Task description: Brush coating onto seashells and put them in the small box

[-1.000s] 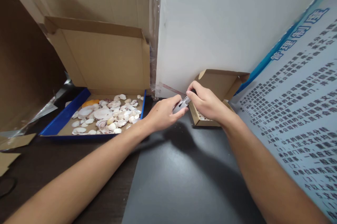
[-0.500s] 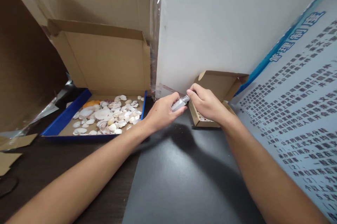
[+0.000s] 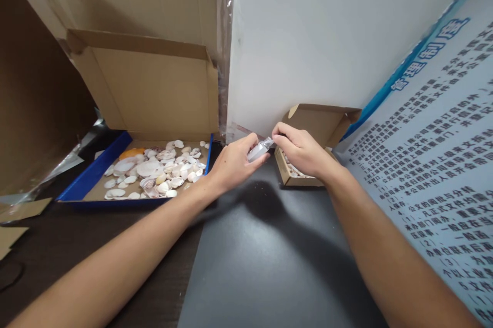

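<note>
Held between the thumb and fingers of my left hand (image 3: 234, 164) is a small clear bottle (image 3: 259, 150), tilted with its ridged neck up and to the right. My right hand (image 3: 298, 148) is closed in a pinch right at the bottle's mouth. Whatever its fingertips hold, if anything, is too small or hidden to name. Beneath and behind the right hand stands a small open cardboard box (image 3: 287, 176) with small pale pieces in it, partly covered by the hand.
On the left, an open blue-sided box (image 3: 90, 169) holds many seashells (image 3: 162, 169), its cardboard lid (image 3: 154, 89) raised. A grey mat (image 3: 246, 256) lies on the dark table (image 3: 127, 276). A white panel (image 3: 300, 35) rises behind, and a printed poster (image 3: 435, 128) stands at right.
My left hand and the bottle have shifted slightly left and turned, so a dark patch seen on the bottle no longer shows. The right fingertips stay near the bottle's mouth.
</note>
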A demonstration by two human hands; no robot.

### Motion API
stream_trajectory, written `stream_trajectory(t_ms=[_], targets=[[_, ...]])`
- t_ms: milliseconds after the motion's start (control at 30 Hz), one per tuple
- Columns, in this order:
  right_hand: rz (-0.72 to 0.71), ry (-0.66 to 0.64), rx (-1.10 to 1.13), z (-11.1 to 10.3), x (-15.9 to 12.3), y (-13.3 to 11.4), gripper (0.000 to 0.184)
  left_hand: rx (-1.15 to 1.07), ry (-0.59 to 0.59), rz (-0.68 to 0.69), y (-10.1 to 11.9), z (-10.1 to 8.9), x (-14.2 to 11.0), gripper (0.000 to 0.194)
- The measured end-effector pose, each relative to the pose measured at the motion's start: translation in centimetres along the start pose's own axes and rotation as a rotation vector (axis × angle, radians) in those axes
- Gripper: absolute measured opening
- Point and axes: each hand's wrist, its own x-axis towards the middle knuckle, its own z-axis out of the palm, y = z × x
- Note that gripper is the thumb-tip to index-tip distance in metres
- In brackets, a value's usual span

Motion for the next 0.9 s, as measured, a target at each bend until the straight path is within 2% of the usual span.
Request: stream_trajectory(t_ms=[200,500,700,900], targets=[[-0.054,0.029,-0.022,-0.2,-0.1,-0.3,0.027,0.007,0.018,-0.001,-0.2,-0.2,0.0,0.029],[-0.080,0.090,-0.465,0.4,-0.1,-0.8,0.034,0.025,-0.007,-0.015,-0.2,-0.5,0.1,0.033],[0.009,0.039,-0.619,0.4,-0.5,-2.4,0.035,0.018,-0.003,0.012,-0.1,-0.5,0.1,0.034],[0.076,-0.007,-0.631,0.1,-0.8,-3.2,0.036,0.053,-0.051,0.010,0.0,-0.6,0.2,0.032]])
